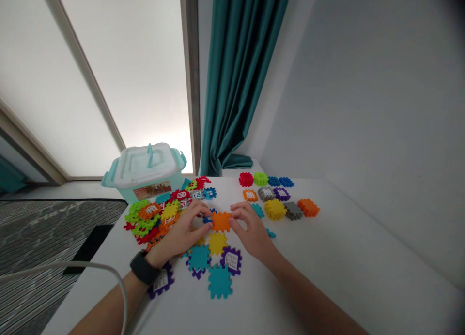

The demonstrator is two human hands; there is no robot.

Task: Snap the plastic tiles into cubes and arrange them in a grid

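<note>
An orange square puzzle block (221, 221) with toothed edges is at the middle of the white table. My right hand (250, 229) grips its right edge between thumb and fingers. On the other side, my left hand (189, 228), below a black watch, has its thumb and fingers apart close to the orange block's left edge. A dark blue toothed block (208, 219), partly hidden, shows between those fingertips. Just nearer to me lie a yellow block (217, 243), a teal block (199, 257), a purple window block (231, 260) and another teal block (220, 282).
A mixed heap of toothed blocks (143, 218) lies left of my left hand. Behind it stands a lidded tub (145, 168). Sorted stacks, including a yellow stack (275, 209) and an orange stack (308, 207), sit at the right. A pale cable (90, 264) crosses the lower left.
</note>
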